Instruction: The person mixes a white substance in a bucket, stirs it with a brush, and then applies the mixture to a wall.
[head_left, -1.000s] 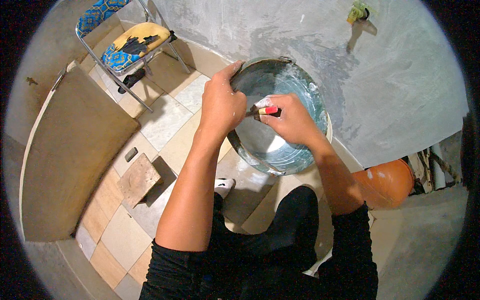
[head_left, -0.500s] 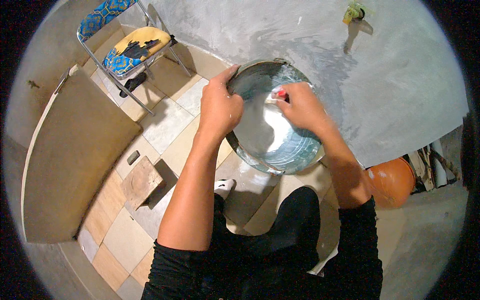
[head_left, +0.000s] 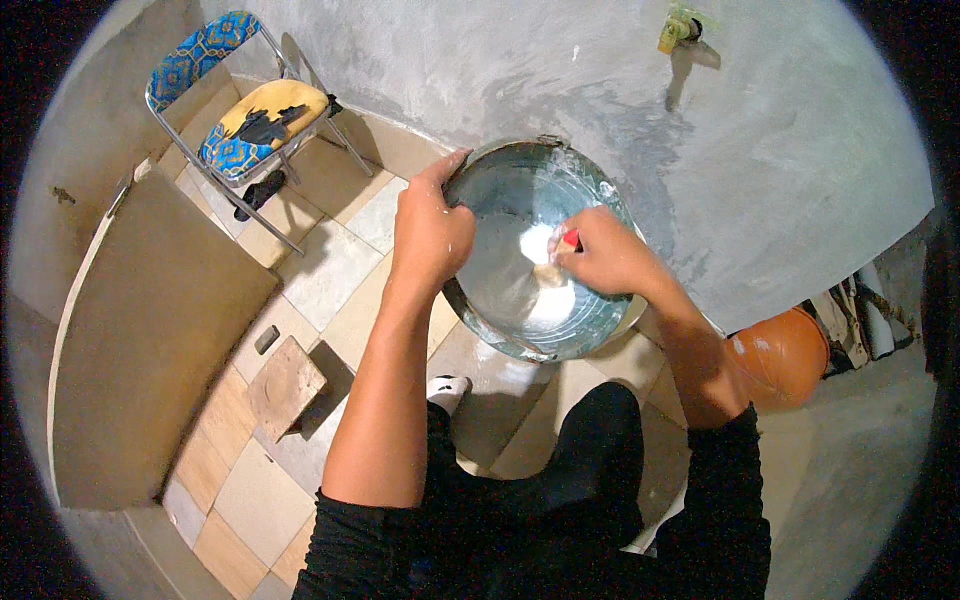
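Observation:
My left hand point(head_left: 430, 235) grips the left rim of a green-grey bucket point(head_left: 510, 175), thumb inside and fingers along the outer edge. Inside it, my right hand point(head_left: 600, 250) is closed on a brush point(head_left: 568, 242) with a pale wooden handle and red tip; its bristle end is blurred, low in the bucket over a white, wet-looking material point(head_left: 550, 305). Pale streaks and smears mark the inner wall and rim, and white flecks dot my left hand.
A folding chair point(head_left: 260, 120) with torn seat stands upper left, dark footwear beneath it. A low partition point(head_left: 160, 340), wooden stool point(head_left: 285, 385) and small block point(head_left: 267, 338) are left. An orange container point(head_left: 785, 360) sits right, below a wall tap point(head_left: 678, 32). My foot and knee show below.
My right hand and brush went up and right across the bucket, then came down toward its middle. The bucket and my left hand now sit a little lower in the picture.

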